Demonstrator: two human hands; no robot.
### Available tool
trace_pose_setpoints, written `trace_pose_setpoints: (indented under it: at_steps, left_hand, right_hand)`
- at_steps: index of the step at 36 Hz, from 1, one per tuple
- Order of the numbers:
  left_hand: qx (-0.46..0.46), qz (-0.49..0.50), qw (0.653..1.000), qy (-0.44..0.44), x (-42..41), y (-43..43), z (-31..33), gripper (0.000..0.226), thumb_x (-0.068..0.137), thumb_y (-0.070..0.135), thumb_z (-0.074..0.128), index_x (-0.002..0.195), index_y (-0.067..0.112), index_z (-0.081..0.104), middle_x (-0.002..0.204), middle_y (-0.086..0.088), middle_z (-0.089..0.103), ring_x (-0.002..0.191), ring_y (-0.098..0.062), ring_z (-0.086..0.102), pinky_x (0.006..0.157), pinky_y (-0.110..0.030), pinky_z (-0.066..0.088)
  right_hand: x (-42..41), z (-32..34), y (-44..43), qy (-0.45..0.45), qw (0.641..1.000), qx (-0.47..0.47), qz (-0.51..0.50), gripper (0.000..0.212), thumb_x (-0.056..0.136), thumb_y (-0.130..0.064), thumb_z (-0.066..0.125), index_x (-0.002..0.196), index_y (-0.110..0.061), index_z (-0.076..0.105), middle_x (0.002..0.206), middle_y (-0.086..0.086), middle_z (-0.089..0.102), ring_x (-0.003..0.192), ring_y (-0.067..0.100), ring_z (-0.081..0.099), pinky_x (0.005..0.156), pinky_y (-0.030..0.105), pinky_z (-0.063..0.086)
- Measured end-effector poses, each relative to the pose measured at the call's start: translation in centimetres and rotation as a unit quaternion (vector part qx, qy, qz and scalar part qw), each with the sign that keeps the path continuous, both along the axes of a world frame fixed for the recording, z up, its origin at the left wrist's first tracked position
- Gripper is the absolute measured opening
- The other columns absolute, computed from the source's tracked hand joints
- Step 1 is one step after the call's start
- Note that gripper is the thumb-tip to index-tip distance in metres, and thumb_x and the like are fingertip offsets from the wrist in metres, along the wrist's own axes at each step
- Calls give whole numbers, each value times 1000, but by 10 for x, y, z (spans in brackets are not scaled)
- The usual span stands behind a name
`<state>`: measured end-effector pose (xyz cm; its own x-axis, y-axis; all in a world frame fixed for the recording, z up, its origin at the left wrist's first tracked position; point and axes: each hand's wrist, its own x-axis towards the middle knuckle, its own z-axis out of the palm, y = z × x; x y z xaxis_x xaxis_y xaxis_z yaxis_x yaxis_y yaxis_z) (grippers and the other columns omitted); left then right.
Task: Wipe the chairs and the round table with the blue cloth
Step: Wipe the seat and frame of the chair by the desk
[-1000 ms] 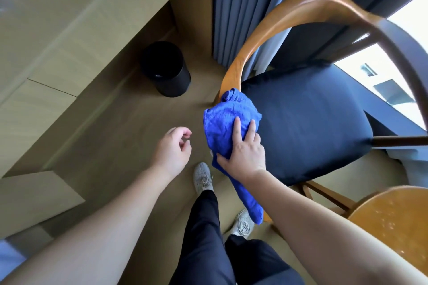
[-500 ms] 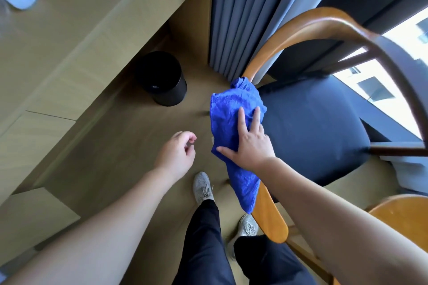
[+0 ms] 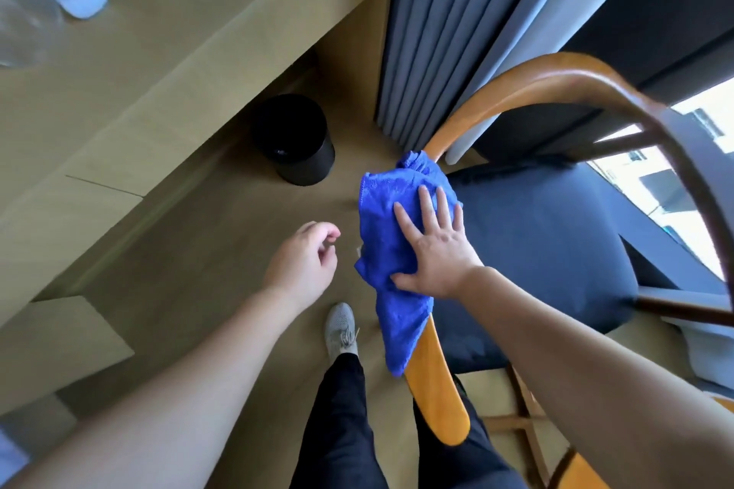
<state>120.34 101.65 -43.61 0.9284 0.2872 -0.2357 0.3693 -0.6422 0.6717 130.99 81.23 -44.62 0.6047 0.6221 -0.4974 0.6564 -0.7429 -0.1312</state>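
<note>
While the right hand (image 3: 435,250) is pressing flat on the blue cloth (image 3: 385,234), fingers straight and spread and gripping nothing, the head view is showing the cloth draped over the curved wooden arm of the chair (image 3: 435,381). The cloth's long axis is running along that arm, its bunched end pointing away toward the curtain (image 3: 437,32) and its loose tail hanging toward the person's legs, off the outer side of the rail. The thumb is lying on the cloth's lower part. The left hand (image 3: 304,262) is hovering above the floor just beside the cloth, fingers loosely curled and holding nothing. A black bin (image 3: 296,139) is standing under the desk (image 3: 159,44), well apart from the chair. Compared with a second ago, more of the arm's rounded near end is showing below the cloth, the right hand's fingers are lying flatter and wider, and the left hand is keeping the same loose pose.
</note>
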Motion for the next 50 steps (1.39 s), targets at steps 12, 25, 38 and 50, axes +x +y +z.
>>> trace_pose_setpoints:
  at_steps: [12, 25, 38, 50]
  left_hand:
    - [10, 32, 999, 15, -2, -16, -6, 21, 83, -1, 58, 101, 8, 64, 100, 0, 62, 72, -9, 51, 71, -24, 43]
    - [24, 39, 999, 19, 15, -16, -7, 21, 82, -4, 59, 99, 6, 65, 94, 0, 60, 69, -10, 49, 68, -17, 37]
    - [23, 30, 999, 20, 51, -22, -5, 20, 84, -3, 59, 100, 9, 65, 93, 6, 58, 72, -3, 54, 65, -6, 35]
    - [46, -14, 999, 14, 94, -34, -6, 20, 85, 3, 59, 101, 15, 64, 95, 11, 57, 76, -5, 56, 66, -17, 43]
  right_hand:
    - [10, -13, 1, -54, 968, 31, 242, 110, 62, -95, 20, 151, -29, 22, 160, 13, -6, 143, 42, -16, 111, 66, -8]
    - [77, -15, 18, -67, 973, 130, 180, 62, 85, -67, 44, 130, -28, 58, 147, 9, 43, 141, 44, 22, 111, 68, 4]
    - [161, -12, 14, -158, 954, 116, 228, 53, 86, -60, 45, 109, -19, 71, 105, 9, 67, 106, 36, 56, 109, 59, 24]
    - [217, 5, -13, -193, 955, 85, 210, 58, 82, -60, 60, 124, -19, 63, 121, 13, 61, 119, 40, 49, 107, 61, 23]
